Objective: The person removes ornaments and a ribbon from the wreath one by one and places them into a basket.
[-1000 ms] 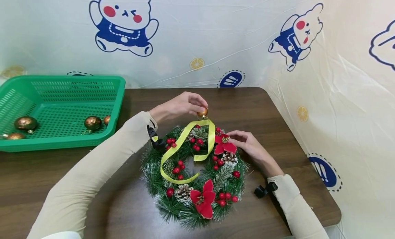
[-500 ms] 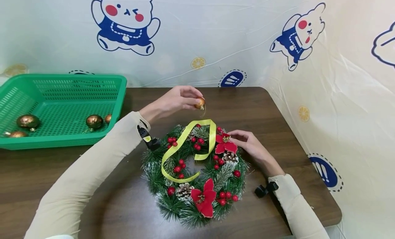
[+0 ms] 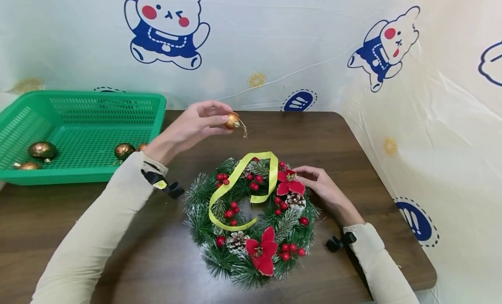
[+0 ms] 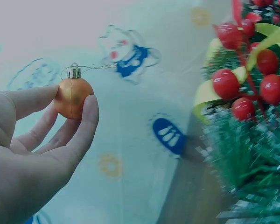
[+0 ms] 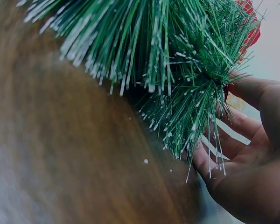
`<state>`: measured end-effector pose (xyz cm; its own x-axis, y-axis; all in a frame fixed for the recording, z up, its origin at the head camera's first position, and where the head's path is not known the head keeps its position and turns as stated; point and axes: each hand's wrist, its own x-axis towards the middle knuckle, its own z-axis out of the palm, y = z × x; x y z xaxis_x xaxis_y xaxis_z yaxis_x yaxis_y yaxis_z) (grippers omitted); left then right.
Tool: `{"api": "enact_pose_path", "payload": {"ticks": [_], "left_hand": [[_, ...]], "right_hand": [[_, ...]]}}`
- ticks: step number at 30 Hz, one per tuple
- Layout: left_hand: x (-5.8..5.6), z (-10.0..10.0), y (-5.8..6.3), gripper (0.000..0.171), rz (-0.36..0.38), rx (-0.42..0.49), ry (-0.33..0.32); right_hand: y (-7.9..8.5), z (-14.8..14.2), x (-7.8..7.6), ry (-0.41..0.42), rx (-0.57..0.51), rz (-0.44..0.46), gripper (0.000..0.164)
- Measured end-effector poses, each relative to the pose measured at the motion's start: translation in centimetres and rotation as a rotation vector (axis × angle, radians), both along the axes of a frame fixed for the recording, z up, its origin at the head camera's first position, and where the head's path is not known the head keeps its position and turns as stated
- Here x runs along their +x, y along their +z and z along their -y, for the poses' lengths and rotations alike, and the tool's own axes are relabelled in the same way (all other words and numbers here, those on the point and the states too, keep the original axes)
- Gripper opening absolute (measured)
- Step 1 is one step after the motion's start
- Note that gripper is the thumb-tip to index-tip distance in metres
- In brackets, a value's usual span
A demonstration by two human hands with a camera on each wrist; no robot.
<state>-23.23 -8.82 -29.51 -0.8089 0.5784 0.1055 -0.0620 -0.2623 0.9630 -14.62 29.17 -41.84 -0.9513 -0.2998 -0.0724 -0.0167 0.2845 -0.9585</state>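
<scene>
My left hand [image 3: 192, 126] pinches a small copper-gold Christmas bauble [image 3: 232, 121] between thumb and fingers, above the back of the table. In the left wrist view the bauble [image 4: 73, 98] shows its metal cap and a thin gold loop. A green Christmas wreath [image 3: 284, 227] lies on the table, with red berries, pinecones and red poinsettias. Across its upper left part curls a loose yellow ribbon [image 3: 220, 193]. At the wreath's right upper edge, my right hand [image 3: 323, 187] grips the greenery; some fingertips are hidden among the needles [image 5: 191, 102].
A green plastic basket [image 3: 98, 175] stands at the left, holding several baubles, among them a dark copper bauble [image 3: 42, 150]. The brown table [image 3: 310, 134] ends at a printed curtain [image 3: 306, 38] at the back and right.
My left hand has moved up and left, away from the wreath's top, carrying the bauble towards the basket side. The right hand keeps its place on the wreath. The ribbon has barely moved.
</scene>
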Motion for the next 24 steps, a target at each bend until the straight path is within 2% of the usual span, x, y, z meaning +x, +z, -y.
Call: {"api": "enact_pose_path", "payload": {"ticks": [6,11,19,24], "left_hand": [[1.1,3.0,0.8,0.024,-0.008,0.087,0.080],[2.7,5.7,1.2,0.024,-0.022,0.129,0.156],[5.6,11.0,0.5,0.022,-0.020,0.182,0.260],[6.2,13.9,0.5,0.022,-0.025,0.205,0.301]], "right_hand": [[-0.2,0.2,-0.1,0.005,-0.002,-0.008,0.034],[-0.5,0.5,0.0,0.004,-0.025,0.001,0.034],[-0.5,0.8,0.0,0.019,-0.103,0.023,0.033],[-0.3,0.6,0.4,0.004,-0.134,0.037,0.034]]}}
